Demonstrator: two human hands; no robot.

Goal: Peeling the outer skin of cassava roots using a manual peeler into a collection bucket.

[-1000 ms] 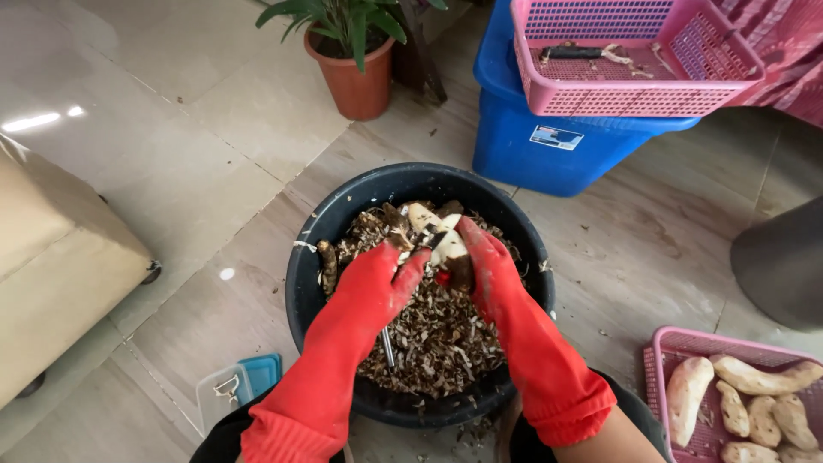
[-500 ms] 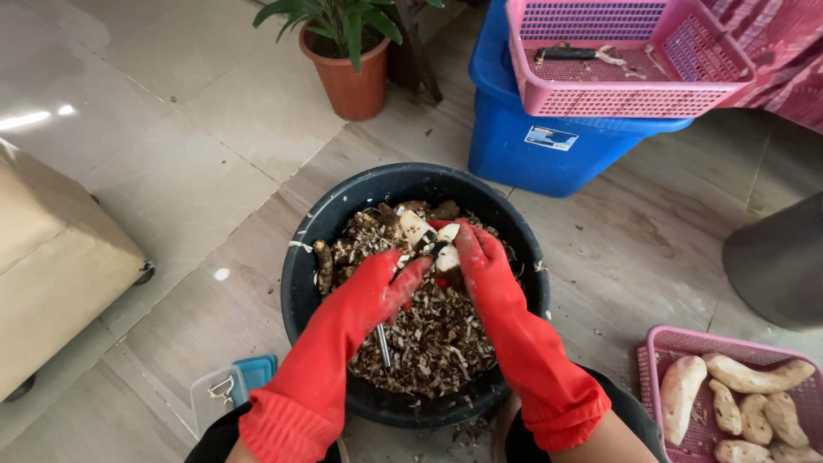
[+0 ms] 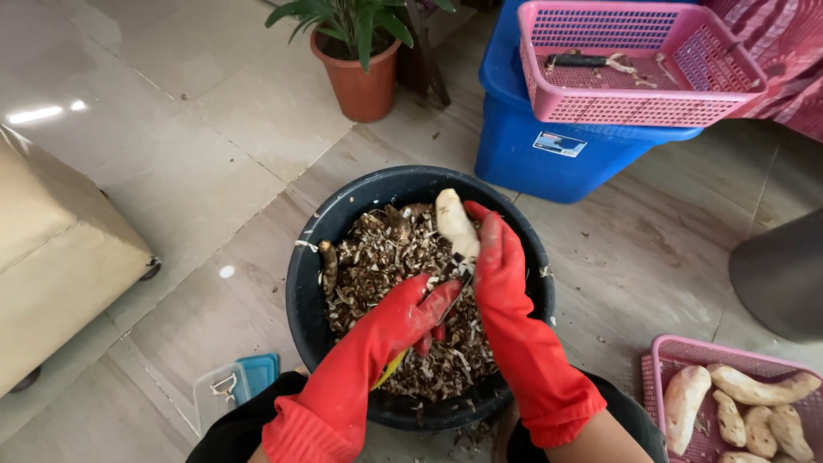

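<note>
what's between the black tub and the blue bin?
In the head view, only bare tiled floor lies between the black tub and the blue bin; nothing stands on that strip.

I see my red-gloved left hand (image 3: 417, 310) and right hand (image 3: 497, 257) on a pale cream peeled root (image 3: 454, 221) over a black tub (image 3: 302, 283) of brown peelings (image 3: 377, 257), beside a blue bin (image 3: 549, 150), pink lattice baskets (image 3: 634, 60), and a terracotta pot (image 3: 360, 81).
</note>
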